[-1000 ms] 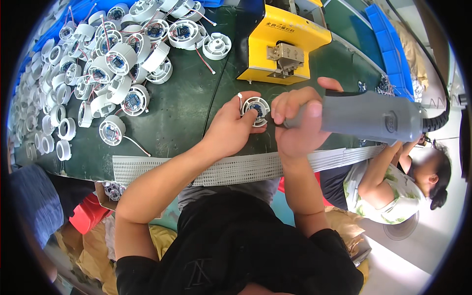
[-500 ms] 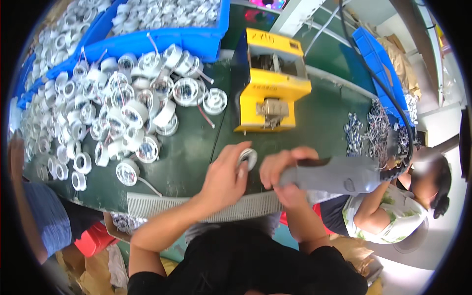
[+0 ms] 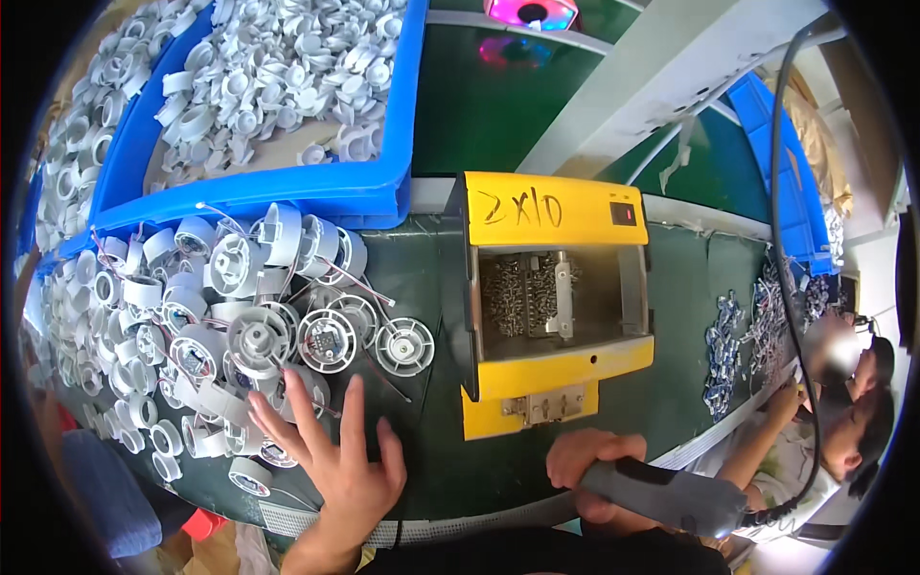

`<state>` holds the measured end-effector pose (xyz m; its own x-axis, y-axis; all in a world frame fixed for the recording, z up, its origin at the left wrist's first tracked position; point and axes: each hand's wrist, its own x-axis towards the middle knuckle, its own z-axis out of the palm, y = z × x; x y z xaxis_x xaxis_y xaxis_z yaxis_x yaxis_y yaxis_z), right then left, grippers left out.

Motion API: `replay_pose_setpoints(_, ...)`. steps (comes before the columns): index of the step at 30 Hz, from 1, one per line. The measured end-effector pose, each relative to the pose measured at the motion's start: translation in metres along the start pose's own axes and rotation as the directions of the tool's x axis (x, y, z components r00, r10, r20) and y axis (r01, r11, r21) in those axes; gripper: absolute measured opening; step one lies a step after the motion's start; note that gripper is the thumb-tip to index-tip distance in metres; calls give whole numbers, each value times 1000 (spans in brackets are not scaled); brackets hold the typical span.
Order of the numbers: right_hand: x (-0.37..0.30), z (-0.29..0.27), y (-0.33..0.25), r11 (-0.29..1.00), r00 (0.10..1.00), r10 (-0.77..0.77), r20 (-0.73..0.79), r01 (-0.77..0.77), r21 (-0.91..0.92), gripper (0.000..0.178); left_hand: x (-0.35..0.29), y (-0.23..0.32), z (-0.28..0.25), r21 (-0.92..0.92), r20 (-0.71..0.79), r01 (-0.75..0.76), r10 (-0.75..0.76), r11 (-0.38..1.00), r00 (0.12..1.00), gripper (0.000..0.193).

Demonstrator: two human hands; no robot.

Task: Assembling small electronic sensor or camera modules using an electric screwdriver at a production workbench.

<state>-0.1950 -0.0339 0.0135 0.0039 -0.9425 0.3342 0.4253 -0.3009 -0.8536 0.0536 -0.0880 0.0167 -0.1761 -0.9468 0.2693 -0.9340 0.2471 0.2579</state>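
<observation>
My left hand, fingers spread, reaches over the near right side of a heap of round white plastic housings. Its fingertips are next to a white housing with spokes; whether they touch it I cannot tell. Closed around a grey corded power screwdriver, my right hand stays near the table's front edge. The tool's tip is hidden by the hand. Just beyond it stands a yellow and black screw feeder, with many small screws behind its window. One housing lies between heap and feeder.
Blue bins of white plastic parts stand behind the heap. Small wired parts lie at right, and a black cable hangs there. Co-workers sit at right; another person's sleeve shows at left. A lit fan is at the back.
My left hand has moved left from in front of the feeder to the heap; the white ring it held is out of its fingers. The view has shifted. My right hand still holds the screwdriver.
</observation>
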Motion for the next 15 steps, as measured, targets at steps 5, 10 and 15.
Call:
replay_pose_setpoints(5,-5,5,-12,999,995,-12,-98,9,-31,53,22,7,-12,26,87,-145,142,989,986,51)
replay_pose_setpoints(10,-31,-4,10,994,996,27,-85,-35,-99,56,49,0,3,137,162,-343,321,929,933,58)
replay_pose_setpoints(15,-33,10,26,940,993,30,-110,-66,-336,50,45,-32,21,285,29,-355,362,890,932,56)
